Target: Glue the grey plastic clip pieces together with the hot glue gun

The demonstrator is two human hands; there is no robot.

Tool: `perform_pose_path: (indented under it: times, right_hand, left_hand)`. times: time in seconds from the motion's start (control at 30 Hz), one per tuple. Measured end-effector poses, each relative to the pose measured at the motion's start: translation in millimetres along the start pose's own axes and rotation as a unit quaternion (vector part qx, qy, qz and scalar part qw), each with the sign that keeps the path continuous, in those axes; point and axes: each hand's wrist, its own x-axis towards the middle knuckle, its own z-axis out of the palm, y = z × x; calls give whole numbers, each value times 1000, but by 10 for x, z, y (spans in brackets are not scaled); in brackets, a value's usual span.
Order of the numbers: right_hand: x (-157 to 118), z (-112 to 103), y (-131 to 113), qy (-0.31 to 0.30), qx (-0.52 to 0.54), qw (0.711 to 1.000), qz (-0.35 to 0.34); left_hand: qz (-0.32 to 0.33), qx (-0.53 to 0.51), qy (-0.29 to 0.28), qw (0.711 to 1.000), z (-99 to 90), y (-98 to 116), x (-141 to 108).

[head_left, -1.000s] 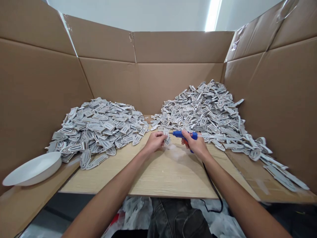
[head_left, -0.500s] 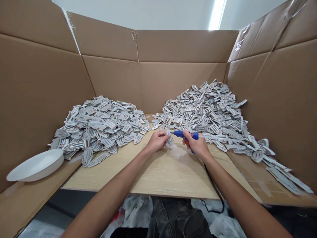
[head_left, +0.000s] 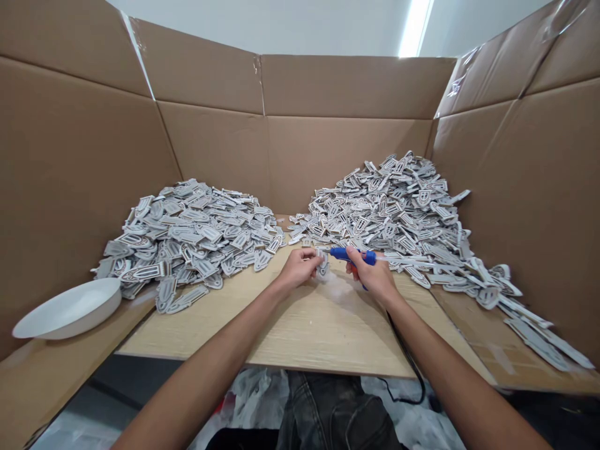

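While left hand (head_left: 297, 269) pinches gray piece (head_left: 323, 267) | apparently by left edge

Bare counter (head_left: 300, 331) forms a lane between the forearms (head_left: 234, 337); at its far end the blue glue gun (head_left: 341, 253) and the left fingers (head_left: 308, 252) bar the way. Behind — the left heap (head_left: 192, 234) and right heap (head_left: 384, 209) leave just a slim gap, and cardboard walls (head_left: 351, 144) close the rear and both sides.

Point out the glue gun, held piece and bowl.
Glue gun (head_left: 340, 253): head view, on its blue barrel.
Held piece (head_left: 322, 266): head view, on its grey body.
Bowl (head_left: 69, 309): head view, on its white inside.
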Motion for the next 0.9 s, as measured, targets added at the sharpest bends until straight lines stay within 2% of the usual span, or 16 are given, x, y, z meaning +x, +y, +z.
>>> perform_pose_path:
  times: [0.23,0.53,0.9]
  right_hand:
    - [-1,0,-15,32,-17,999,-26]
    - [-25,25,-23,59,14,998,-31]
    - [-51,39,-56,70,6,998,-2]
  left_hand:
    - [7,5,3,1000,7,32,-54]
    - [12,9,6,1000,14,5,-38]
    - [24,9,-3,1000,14,48,-62]
